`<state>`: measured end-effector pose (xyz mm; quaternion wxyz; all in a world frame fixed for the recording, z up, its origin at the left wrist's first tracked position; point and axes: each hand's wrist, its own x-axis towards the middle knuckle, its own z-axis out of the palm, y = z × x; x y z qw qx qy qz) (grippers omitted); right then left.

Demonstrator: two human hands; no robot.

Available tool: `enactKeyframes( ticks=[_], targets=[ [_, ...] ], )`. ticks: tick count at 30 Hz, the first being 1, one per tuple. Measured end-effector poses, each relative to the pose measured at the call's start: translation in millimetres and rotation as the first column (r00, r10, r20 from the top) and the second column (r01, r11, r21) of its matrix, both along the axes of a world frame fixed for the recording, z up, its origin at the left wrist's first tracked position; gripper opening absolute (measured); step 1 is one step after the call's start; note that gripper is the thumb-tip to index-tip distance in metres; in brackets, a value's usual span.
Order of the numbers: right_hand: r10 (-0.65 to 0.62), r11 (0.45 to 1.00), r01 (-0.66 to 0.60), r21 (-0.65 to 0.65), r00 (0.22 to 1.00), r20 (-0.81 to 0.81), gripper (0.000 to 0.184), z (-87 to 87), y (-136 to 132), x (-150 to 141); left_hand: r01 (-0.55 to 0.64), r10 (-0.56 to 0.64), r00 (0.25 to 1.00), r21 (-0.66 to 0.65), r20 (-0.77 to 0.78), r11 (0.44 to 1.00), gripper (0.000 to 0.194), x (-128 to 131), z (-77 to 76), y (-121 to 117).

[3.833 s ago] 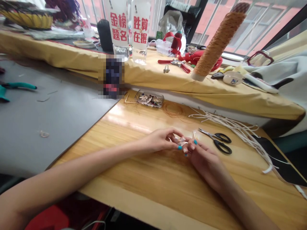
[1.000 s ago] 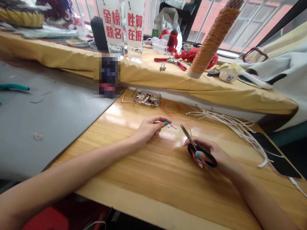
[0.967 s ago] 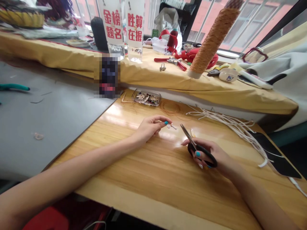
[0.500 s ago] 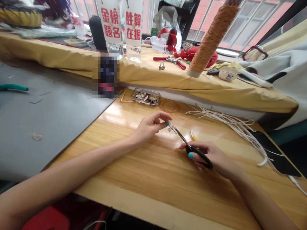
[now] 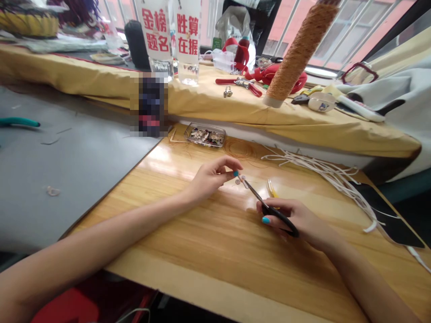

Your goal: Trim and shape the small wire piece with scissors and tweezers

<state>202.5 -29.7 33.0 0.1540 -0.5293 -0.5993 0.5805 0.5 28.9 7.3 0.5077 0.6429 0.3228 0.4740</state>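
Observation:
Over the wooden table [image 5: 188,242], my left hand [image 5: 213,177] pinches a small pale piece [image 5: 243,181] between thumb and finger. Small round spiral shapes show on it; its exact kind is too small to make out. My right hand [image 5: 296,217] grips black-handled scissors [image 5: 257,197], whose blades point up and left. Their tips are at the pale piece, and the blades look nearly closed. Just beyond the right hand lies a yellow-handled tool [image 5: 272,189], partly covered by the fingers.
A clear box of beads [image 5: 205,135] stands at the table's back, beside a coil of thin orange wire [image 5: 240,150]. White cords [image 5: 319,172] spread at the right, over a black phone-like slab [image 5: 387,215]. Red-handled pliers [image 5: 239,84] lie on the yellow-clothed ledge [image 5: 208,105].
The fingers of my right hand have closed a little on the scissors' handles, and the blades have come closer together. My left hand stays in nearly the same place.

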Motion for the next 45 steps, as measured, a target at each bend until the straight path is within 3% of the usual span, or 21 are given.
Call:
enactKeyframes(
  ticks=[15,28,45],
  targets=[
    [0.02,0.999,-0.021,0.032,1.0,0.01,0.025,-2.4,-3.1,-2.0,-0.004,0.003,1.0,-0.009,-0.017,1.0,0.011,0.1,2.0,-1.5],
    [-0.098,0.993,0.098,-0.059,0.995,0.007,0.029,-3.2,-0.6,-1.5,0.007,-0.007,0.999,-0.001,-0.031,1.0,0.011,-0.9,2.1,-2.2],
    [-0.054,0.998,0.055,-0.035,0.998,0.035,0.032,-2.2,0.2,-0.1,0.027,-0.024,0.997,0.04,-0.074,0.999,0.008,-0.6,3.4,-2.4]
  ],
)
